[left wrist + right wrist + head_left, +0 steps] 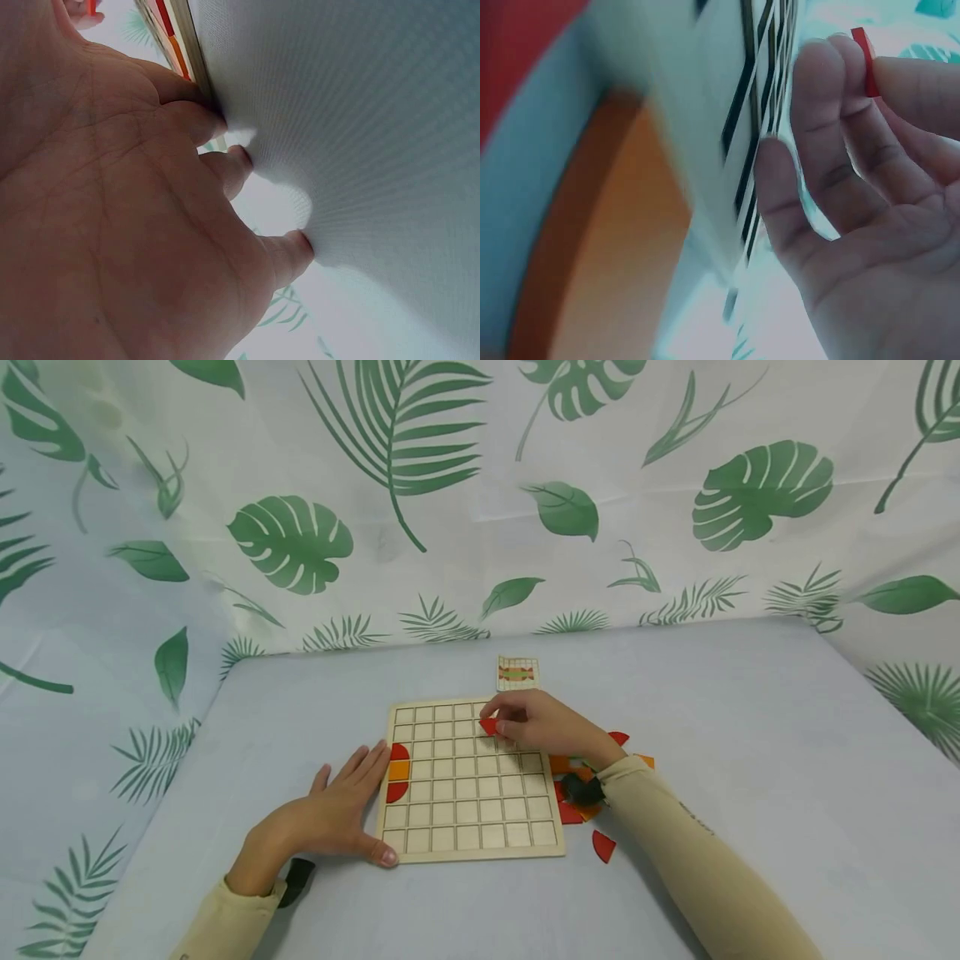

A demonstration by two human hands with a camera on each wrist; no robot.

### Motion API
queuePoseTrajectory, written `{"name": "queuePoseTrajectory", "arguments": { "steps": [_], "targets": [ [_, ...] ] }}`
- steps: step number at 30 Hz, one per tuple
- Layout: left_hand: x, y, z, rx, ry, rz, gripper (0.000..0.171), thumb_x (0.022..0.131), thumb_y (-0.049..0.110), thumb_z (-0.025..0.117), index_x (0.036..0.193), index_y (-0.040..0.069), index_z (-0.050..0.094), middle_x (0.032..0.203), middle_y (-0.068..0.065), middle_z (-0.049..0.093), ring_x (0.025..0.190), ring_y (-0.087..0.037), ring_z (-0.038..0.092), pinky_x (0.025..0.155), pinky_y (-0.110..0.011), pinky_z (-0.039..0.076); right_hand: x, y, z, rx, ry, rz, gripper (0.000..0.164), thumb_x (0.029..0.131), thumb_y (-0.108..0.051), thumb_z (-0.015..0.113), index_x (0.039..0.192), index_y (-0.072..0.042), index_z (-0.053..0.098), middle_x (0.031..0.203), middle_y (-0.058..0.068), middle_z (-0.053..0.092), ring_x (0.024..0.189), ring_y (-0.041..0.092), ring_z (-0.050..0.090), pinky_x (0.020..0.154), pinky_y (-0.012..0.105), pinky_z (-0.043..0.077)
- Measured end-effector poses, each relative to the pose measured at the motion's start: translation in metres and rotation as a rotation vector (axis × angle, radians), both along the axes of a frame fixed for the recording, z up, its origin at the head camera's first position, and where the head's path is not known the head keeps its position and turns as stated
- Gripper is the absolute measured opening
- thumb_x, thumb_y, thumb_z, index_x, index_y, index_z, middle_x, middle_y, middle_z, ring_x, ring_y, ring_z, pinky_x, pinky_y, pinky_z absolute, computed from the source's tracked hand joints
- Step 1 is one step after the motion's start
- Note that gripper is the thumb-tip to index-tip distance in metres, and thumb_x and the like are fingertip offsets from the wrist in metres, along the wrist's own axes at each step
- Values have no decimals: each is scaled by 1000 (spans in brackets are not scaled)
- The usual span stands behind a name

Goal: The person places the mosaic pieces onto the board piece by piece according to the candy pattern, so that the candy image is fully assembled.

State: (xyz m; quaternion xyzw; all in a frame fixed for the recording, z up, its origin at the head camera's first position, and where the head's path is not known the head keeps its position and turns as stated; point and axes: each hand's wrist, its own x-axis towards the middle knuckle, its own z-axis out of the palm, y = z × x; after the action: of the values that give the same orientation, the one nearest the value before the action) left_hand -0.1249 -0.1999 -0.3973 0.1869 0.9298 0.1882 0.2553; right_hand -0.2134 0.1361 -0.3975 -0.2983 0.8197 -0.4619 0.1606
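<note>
Red piece (pixel 489 727) is pinched in the right hand (pixel 542 725), over the far side of the board (pixel 467 812). Left hand (pixel 330 818) rests fingers-straight at its left edge; a slack pinch (thin part) could drop the piece askew.

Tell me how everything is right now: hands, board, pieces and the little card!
Left hand: fingers spread, touching the board's left edge
Right hand: closed in a pinch
Pinched red piece: held above the board
Board: flat, partly filled
Two curved red pieces: lying in the left column
Orange square: lying between those two
Card: pattern showing
Loose pieces: jumbled right of the board, partly hidden
Lone red piece: lying apart
</note>
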Motion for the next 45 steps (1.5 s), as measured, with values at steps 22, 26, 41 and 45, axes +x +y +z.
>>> {"name": "queuePoseTrajectory", "arguments": {
  "steps": [22,26,41,45],
  "targets": [
    [-2,1,1,-1,-11,4,144,75,62,92,171,2,4,179,-16,2,163,-41,-3,120,-77,-2,-8,-79,16,5,133,105,16,102,0,65,109,-7,78,90,0,74,79,14,62,76,30,53],
    [-4,0,1,2,-11,2,145,73,64,93,171,2,5,179,-17,3,163,-41,-3,120,-76,-4,-8,-87,13,83,142,108,14,102,1,67,108,-6,77,91,-1,74,81,12,63,78,28,54],
    [0,-1,2,-9,-2,12,145,73,62,94,172,3,6,179,-16,3,163,-41,-2,120,-77,-2,-8,-99,-1,143,237,108,9,98,2,71,92,-4,73,80,-2,66,73,10,54,72,26,48],
    [-1,0,1,-13,-3,9,145,72,62,94,172,3,6,179,-15,3,163,-41,-2,120,-77,-2,-8,-99,-3,162,229,101,9,98,2,70,94,-5,74,82,-1,70,74,10,58,73,26,51]
  ]
}}
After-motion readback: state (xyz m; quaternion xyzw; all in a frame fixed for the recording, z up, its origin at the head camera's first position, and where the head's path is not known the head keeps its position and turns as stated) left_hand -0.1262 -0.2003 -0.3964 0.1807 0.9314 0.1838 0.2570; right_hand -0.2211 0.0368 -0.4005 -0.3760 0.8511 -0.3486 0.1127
